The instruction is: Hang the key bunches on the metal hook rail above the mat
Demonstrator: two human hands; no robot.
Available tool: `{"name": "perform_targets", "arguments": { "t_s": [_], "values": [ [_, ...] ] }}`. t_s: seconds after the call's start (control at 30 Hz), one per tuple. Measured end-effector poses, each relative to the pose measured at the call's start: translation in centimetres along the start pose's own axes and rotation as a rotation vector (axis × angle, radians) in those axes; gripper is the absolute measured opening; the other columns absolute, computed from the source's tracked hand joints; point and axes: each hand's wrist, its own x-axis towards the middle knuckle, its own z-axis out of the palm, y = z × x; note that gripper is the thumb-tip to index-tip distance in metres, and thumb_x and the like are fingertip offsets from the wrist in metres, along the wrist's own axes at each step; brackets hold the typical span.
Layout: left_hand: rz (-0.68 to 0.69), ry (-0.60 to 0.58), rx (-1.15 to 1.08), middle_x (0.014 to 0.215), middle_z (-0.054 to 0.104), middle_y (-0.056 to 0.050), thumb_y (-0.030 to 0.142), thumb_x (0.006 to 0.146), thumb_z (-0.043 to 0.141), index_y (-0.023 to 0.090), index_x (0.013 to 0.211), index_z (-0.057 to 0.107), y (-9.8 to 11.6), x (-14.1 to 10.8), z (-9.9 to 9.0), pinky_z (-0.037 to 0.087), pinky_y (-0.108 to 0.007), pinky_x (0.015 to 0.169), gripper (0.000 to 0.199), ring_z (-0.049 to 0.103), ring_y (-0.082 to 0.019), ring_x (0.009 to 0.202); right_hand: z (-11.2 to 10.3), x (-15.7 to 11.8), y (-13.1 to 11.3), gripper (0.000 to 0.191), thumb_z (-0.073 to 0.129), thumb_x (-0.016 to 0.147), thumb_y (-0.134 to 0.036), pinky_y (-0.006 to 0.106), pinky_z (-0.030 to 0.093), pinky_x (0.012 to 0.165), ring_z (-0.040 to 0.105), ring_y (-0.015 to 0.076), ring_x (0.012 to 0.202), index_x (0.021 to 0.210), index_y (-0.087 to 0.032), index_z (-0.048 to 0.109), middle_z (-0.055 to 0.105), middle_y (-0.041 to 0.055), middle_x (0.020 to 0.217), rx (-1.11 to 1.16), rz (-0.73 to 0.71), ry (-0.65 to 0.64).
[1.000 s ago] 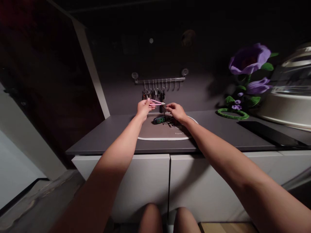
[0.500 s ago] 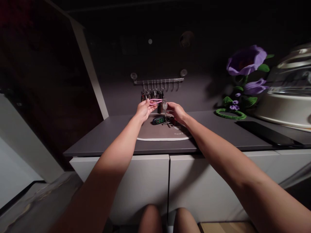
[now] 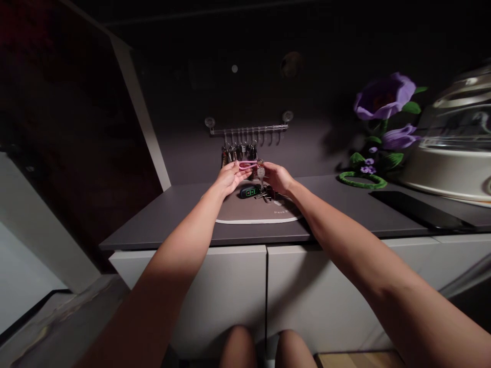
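My left hand (image 3: 230,176) pinches a pink cord loop (image 3: 247,164) between thumb and fingers. From the loop's right end a metal key (image 3: 261,175) hangs down. My right hand (image 3: 277,177) has its fingertips closed at the ring where the cord meets the key. Below them, a black key fob (image 3: 249,192) with green-outlined buttons rests on a brown mat (image 3: 245,210). Beside the fob lie more metal keys (image 3: 264,195), partly hidden by my right fingers.
A clear hook rail (image 3: 249,130) on the dark wall carries several hanging keys (image 3: 235,153). On the right are purple fabric flowers (image 3: 385,97) with a green ring base, a black phone-like slab (image 3: 420,210) and a cream appliance (image 3: 452,168). White cabinet doors (image 3: 226,296) sit below the counter.
My right fingers have closed in on the ring, and the pink loop with its key has come slightly lower. The view has shifted slightly.
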Motion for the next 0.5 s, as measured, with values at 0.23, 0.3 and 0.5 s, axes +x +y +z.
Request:
{"name": "perform_targets", "arguments": {
  "t_s": [0.23,0.3,0.5],
  "values": [
    [0.011,-0.048,0.037,0.074,0.063,-0.009,0.017,0.090,0.037,0.009,0.078,0.056,-0.24,-0.05,-0.08,0.047,-0.036,0.089,0.024,0.062,-0.013,0.078,0.19,-0.41,-0.35,0.009,0.053,0.069,-0.022,0.027,0.040,0.069,0.053,0.0126,0.067,0.075,-0.017,0.056,0.059,0.0005,0.067,0.034,0.016,-0.052],
    [0.016,-0.034,0.037,0.073,0.063,-0.008,0.016,0.089,0.036,0.009,0.078,0.055,-0.27,0.09,-0.21,0.046,-0.037,0.091,0.024,0.062,-0.012,0.079,0.11,-0.36,-0.39,0.007,0.055,0.068,-0.022,0.025,0.039,0.064,0.051,0.0110,0.063,0.073,-0.017,0.055,0.056,-0.0008,0.064,0.034,0.017,-0.033],
    [0.061,0.068,0.003,0.076,0.062,-0.007,0.015,0.089,0.036,0.010,0.076,0.054,-0.16,0.43,-0.44,0.046,-0.037,0.091,0.022,0.061,-0.011,0.077,-0.49,0.09,-0.62,0.009,0.061,0.066,-0.019,0.023,0.039,0.063,0.049,0.0075,0.059,0.070,-0.017,0.053,0.055,-0.0031,0.064,0.078,-0.044,0.100]
  ]
}}
